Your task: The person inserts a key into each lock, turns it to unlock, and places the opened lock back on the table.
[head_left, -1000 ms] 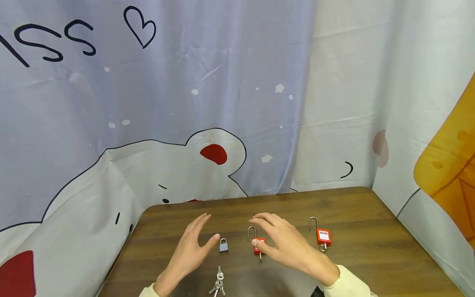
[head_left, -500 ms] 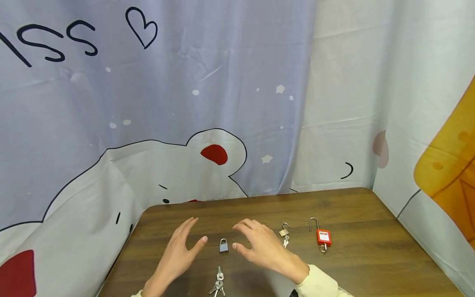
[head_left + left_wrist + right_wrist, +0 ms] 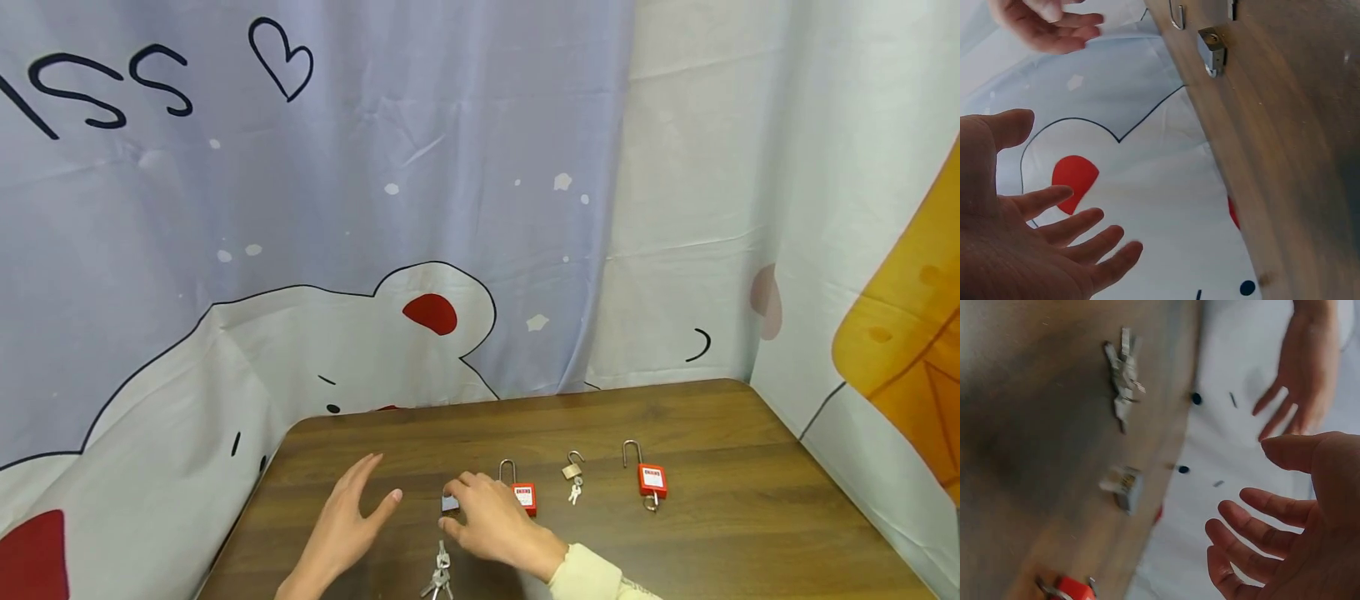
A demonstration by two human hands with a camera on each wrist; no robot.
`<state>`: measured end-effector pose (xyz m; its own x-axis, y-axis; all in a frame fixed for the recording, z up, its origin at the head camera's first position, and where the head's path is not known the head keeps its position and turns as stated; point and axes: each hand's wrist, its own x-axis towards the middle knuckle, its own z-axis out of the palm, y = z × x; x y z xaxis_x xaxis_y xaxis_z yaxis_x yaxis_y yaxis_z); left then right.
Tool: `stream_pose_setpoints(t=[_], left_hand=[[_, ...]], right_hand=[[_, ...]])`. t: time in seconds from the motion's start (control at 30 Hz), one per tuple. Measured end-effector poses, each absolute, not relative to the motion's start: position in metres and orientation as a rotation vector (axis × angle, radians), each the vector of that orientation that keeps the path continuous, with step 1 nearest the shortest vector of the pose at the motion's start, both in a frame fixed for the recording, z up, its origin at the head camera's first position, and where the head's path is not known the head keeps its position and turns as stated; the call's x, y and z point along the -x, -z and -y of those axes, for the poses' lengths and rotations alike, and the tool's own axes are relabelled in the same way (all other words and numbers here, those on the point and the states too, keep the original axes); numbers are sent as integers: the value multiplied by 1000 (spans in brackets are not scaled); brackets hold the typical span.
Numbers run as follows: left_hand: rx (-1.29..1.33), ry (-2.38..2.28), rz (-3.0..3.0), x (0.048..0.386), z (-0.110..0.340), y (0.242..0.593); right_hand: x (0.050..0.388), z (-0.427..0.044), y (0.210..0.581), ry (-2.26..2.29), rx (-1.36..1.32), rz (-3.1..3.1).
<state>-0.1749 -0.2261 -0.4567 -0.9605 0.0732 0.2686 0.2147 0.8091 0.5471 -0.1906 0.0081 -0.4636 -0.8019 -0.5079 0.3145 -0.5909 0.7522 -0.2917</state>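
My left hand (image 3: pixel 335 527) is held above the left part of the table, fingers spread and holding nothing. My right hand (image 3: pixel 491 521) hovers nearest a small grey padlock (image 3: pixel 450 503), part of which it hides in the head view. In the right wrist view its fingers are loosely bent, apart from the padlock (image 3: pixel 1127 490). The left wrist view shows the same padlock (image 3: pixel 1212 50) lying with its shackle closed. A bunch of silver keys (image 3: pixel 441 571) lies nearer the person. Just beyond the right hand lies a red padlock (image 3: pixel 525 497) with its shackle raised, partly covered.
A small brass padlock (image 3: pixel 572 472) with its shackle open and keys attached lies farther right. Another red padlock (image 3: pixel 652 481), shackle raised and a key in it, lies beyond that. The wooden table (image 3: pixel 720 433) meets a printed curtain (image 3: pixel 525 208) at its back edge.
My right hand has moved left and toward the person, from over the middle red padlock to the grey padlock, uncovering the brass one. The left hand has drifted slightly left and down.
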Motion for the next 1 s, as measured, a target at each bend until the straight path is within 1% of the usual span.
stream_pose_setpoints(t=[0.13, 0.43, 0.73, 1.0], left_hand=[[178, 896, 2802, 175, 229, 459], [92, 900, 2841, 174, 235, 465], [83, 903, 2837, 172, 237, 465], [83, 903, 2811, 172, 239, 470]], right_hand=[[191, 3, 478, -493, -857, 2781], [187, 26, 510, -370, -733, 2861], [183, 43, 518, -274, -694, 2978], [182, 48, 526, -209, -643, 2943]])
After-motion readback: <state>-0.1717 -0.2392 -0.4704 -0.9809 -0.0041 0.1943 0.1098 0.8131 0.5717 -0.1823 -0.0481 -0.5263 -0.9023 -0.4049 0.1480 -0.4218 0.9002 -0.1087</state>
